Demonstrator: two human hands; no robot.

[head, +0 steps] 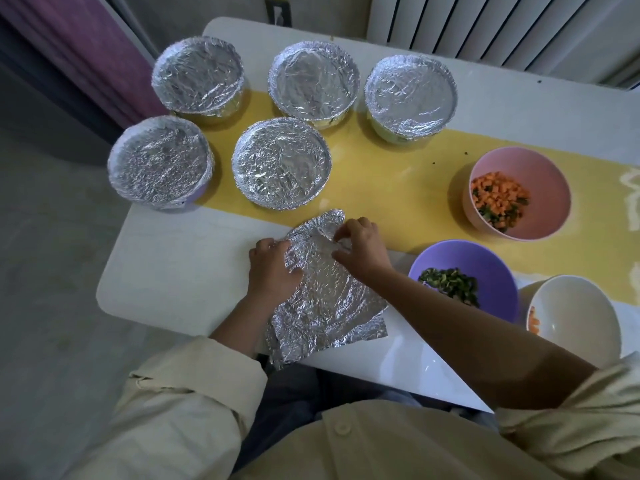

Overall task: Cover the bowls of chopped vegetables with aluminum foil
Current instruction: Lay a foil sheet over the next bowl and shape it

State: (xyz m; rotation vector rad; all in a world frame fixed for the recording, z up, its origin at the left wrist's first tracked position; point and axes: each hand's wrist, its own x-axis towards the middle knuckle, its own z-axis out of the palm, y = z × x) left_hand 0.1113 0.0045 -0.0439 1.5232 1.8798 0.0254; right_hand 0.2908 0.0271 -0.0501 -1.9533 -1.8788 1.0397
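fingers of the left hand (273, 268) curl on the foil sheet (325, 303); the right hand (360, 252) pinches its top.

Home room, white table (180, 271), yellow runner (398, 188), radiator (485, 22), purple curtain (79, 53)

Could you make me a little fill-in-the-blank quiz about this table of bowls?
1. Silver covers already top ____ bowls on the table.
2. The pink bowl stands on a ____ runner.
3. The bowl holding only chopped greens is ____.
4. The left hand and right hand hold a loose sheet of ____.
Missing words: five; yellow; purple; foil.
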